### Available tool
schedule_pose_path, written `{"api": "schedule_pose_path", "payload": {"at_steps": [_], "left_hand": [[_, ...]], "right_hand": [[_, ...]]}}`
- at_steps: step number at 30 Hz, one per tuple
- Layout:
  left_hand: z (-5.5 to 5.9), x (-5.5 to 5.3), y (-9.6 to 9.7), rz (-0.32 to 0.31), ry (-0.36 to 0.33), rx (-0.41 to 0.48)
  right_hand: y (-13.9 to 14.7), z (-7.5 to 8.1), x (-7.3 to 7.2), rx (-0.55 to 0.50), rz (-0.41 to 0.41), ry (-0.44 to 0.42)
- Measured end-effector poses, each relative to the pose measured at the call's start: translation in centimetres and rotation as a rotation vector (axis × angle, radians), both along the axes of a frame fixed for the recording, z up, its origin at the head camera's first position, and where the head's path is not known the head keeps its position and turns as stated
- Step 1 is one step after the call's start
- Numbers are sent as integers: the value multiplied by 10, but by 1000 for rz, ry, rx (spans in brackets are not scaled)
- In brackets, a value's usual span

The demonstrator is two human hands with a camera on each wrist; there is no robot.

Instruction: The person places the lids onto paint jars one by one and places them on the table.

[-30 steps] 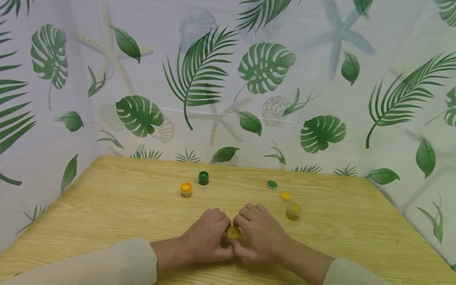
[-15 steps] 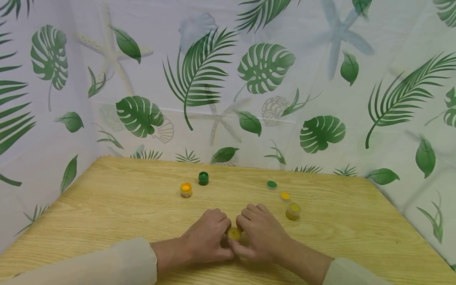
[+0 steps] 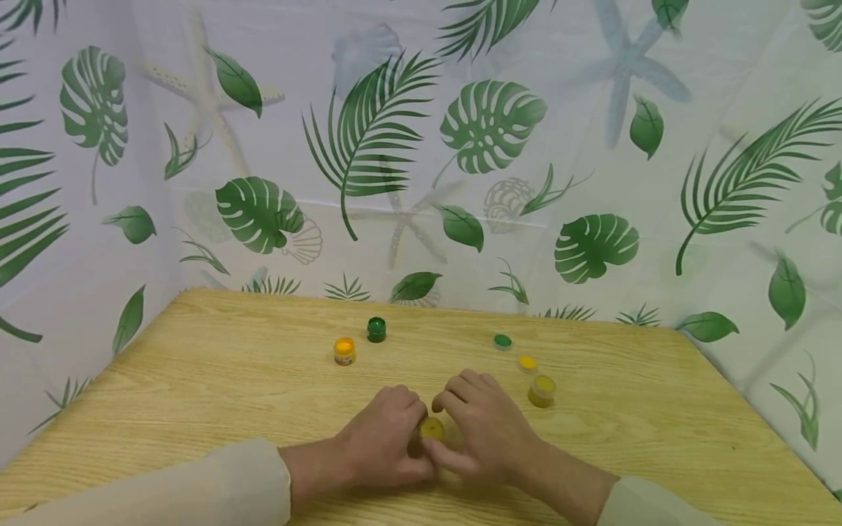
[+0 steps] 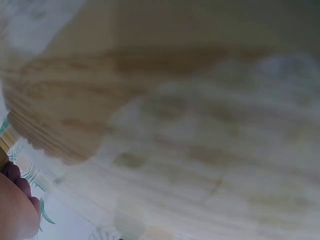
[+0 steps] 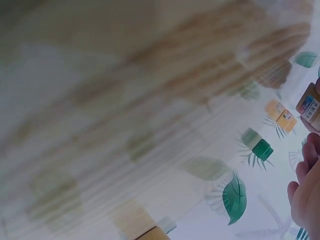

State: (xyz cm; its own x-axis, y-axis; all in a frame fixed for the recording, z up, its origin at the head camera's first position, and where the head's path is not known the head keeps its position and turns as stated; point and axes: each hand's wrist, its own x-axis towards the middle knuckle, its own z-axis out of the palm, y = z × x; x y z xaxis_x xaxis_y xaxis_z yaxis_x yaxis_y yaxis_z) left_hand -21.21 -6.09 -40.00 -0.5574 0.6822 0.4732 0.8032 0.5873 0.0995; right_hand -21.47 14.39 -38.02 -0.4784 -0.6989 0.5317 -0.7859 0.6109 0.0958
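A small mustard-coloured paint jar (image 3: 432, 429) sits between both hands near the front of the table, a dark speck on its top. My left hand (image 3: 384, 442) grips it from the left with curled fingers. The right hand (image 3: 490, 431) is on the other side, its thumb touching the jar's top edge while the bent index finger stands apart from it. In the right wrist view, the jar (image 5: 308, 106) shows a printed label, beyond the right hand's fingers (image 5: 301, 172). Only part of the left hand (image 4: 19, 207) appears in the left wrist view.
A yellow paint jar (image 3: 344, 352) and a green paint jar (image 3: 376, 330) stand uncovered at the back left. Right of centre lie a green lid (image 3: 503, 341) and a yellow lid (image 3: 526, 362), near another mustard-coloured jar (image 3: 541, 392). A leaf-patterned sheet (image 3: 408, 146) hangs behind the wooden table (image 3: 230, 380).
The right hand's fingers have moved off the jar's far side, leaving a gap, and its thumb has shifted onto the top edge. The left hand keeps its grip.
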Motion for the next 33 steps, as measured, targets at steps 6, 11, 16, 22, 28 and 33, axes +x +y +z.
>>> {"api": "schedule_pose_path", "payload": {"at_steps": [6, 11, 16, 22, 28, 33], "left_hand": [[-1, 0, 0, -2, 15, 14], [-1, 0, 0, -15, 34, 23], [-1, 0, 0, -17, 41, 26], [-1, 0, 0, -21, 39, 25], [0, 0, 0, -1, 21, 0], [1, 1, 0, 16, 25, -17]], "right_hand": [[0, 1, 0, 65, 34, -25], [1, 0, 1, 70, 29, -28], [1, 0, 1, 68, 25, -24], [0, 0, 1, 66, 13, -9], [0, 0, 1, 49, 20, -5], [0, 0, 1, 48, 19, -9]]}}
